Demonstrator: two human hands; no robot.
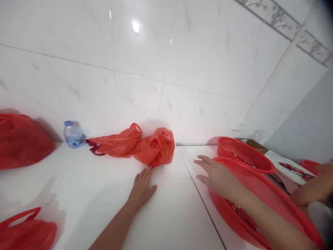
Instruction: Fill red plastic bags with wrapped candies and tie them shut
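Note:
My left hand (pixel 142 189) lies on the white table with its fingers stretched out and the thumb apart. Its fingertips reach the lower edge of a crumpled red plastic bag (pixel 163 147); whether they touch it I cannot tell. Another thin red plastic bag (pixel 117 142) lies against it on the left. My right hand (pixel 214 173) is held over the near left rim of a large red basket (pixel 270 194), fingers spread and pointing left, with nothing in it. Small red and yellowish pieces (pixel 241 215) show inside the basket, partly hidden under my right forearm.
A water bottle (pixel 74 135) stands by the tiled wall (pixel 140 97). Full-looking red bags (pixel 23 142) sit at the left, one with a handle (pixel 26 232) at the near edge. A second red basin (pixel 244 154) is behind the basket. A co-worker's arm (pixel 313 185) reaches in from the right.

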